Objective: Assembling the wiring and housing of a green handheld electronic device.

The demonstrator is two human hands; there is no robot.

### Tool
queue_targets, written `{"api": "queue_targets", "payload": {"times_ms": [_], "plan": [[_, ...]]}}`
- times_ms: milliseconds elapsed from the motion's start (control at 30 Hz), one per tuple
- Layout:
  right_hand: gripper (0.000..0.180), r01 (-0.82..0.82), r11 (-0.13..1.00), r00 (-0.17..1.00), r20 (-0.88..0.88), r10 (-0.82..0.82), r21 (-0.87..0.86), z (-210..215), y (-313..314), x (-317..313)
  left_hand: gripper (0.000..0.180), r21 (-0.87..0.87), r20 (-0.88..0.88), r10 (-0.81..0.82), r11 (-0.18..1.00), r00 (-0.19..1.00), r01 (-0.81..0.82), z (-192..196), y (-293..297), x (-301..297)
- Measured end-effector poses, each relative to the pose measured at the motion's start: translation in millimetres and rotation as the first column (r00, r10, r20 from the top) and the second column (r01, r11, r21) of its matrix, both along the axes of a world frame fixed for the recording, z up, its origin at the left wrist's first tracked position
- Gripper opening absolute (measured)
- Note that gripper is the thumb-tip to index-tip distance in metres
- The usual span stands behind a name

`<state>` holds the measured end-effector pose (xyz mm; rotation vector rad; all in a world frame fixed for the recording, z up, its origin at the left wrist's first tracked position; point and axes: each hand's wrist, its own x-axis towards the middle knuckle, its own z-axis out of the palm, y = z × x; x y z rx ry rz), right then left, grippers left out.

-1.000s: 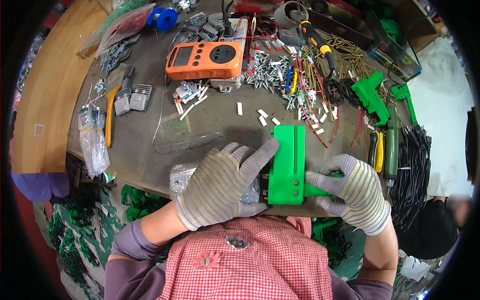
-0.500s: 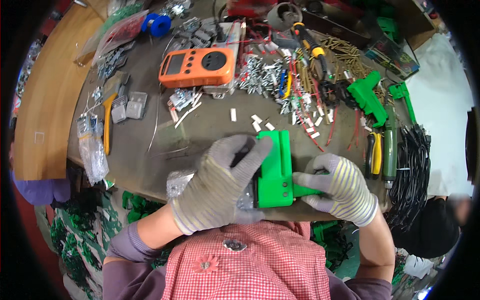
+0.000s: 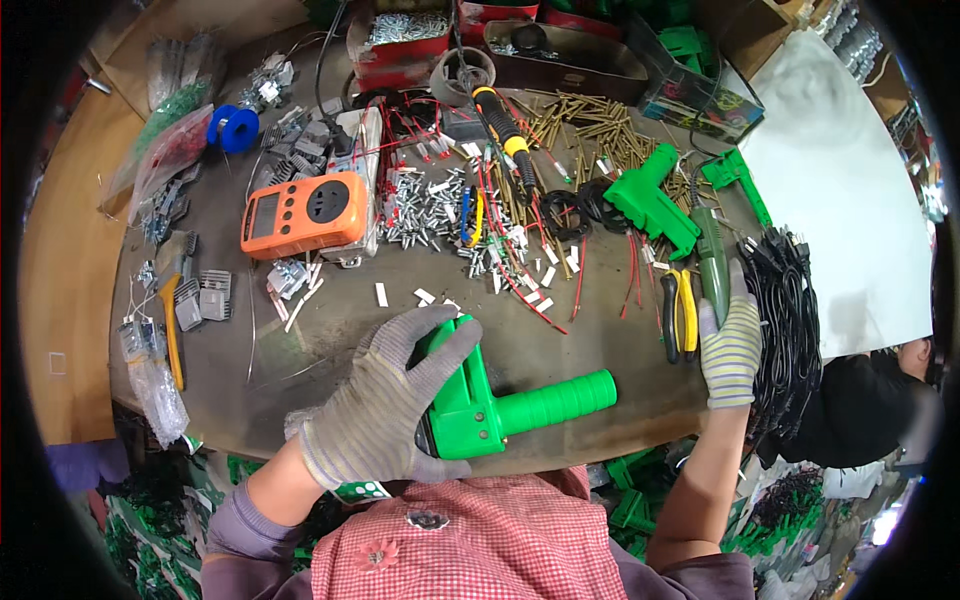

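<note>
My left hand point(image 3: 385, 395) is wrapped round a green plastic tool housing point(image 3: 470, 400) at the table's front edge. The housing's ribbed green handle point(image 3: 560, 400) points right, and a dark part shows along its left side, partly under my fingers. On the right, my right hand point(image 3: 730, 345) has its thumb and fingers round the lower end of a green electric screwdriver point(image 3: 711, 262), whose tip is hidden by the glove. Both hands wear striped grey knit gloves. Yellow-and-black pliers point(image 3: 680, 315) lie just left of the screwdriver.
An orange meter point(image 3: 305, 215) lies at left centre beside heaped silver screws point(image 3: 425, 210). A soldering iron point(image 3: 505, 140), long brass screws point(image 3: 590, 120) and another green housing point(image 3: 655, 200) lie farther back. Bundled black cables point(image 3: 785, 330) are right of my hand. Red bins point(image 3: 400, 60) stand behind.
My right hand has left the green handle and moved right to the electric screwdriver. The housing has shifted left and tilted in my left hand. The whole view has shifted.
</note>
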<state>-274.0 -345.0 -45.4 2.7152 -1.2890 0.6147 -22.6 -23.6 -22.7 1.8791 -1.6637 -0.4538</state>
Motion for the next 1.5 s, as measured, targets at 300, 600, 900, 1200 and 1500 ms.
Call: {"api": "queue_targets", "payload": {"times_ms": [300,600,900,1200,1500], "plan": [[0.063,-0.802,0.453,0.13,0.855,-0.501,0.388,31,61,26,0.115,-0.005,0.039,0.023,1.0,0.999,-0.023,0,-1,-2],[0.051,-0.993,0.01,-0.078,0.615,-0.785,-0.114,13,90,70,0.114,-0.011,0.058,0.017,1.0,0.998,-0.016,-3,-2,0],[0.053,-0.991,-0.018,-0.075,0.662,-0.745,-0.133,9,99,76,0.112,-0.024,0.05,0.033,0.999,0.998,-0.032,-4,0,-1],[0.05,-0.987,-0.025,-0.095,0.692,-0.716,-0.162,2,101,76,0.111,0.001,0.01,0.05,0.999,0.999,-0.05,-3,2,-1],[0.05,-0.987,-0.022,-0.085,0.626,-0.775,-0.161,3,99,75,0.116,-0.026,0.048,0.034,0.999,0.998,-0.033,-5,1,-1]]}}
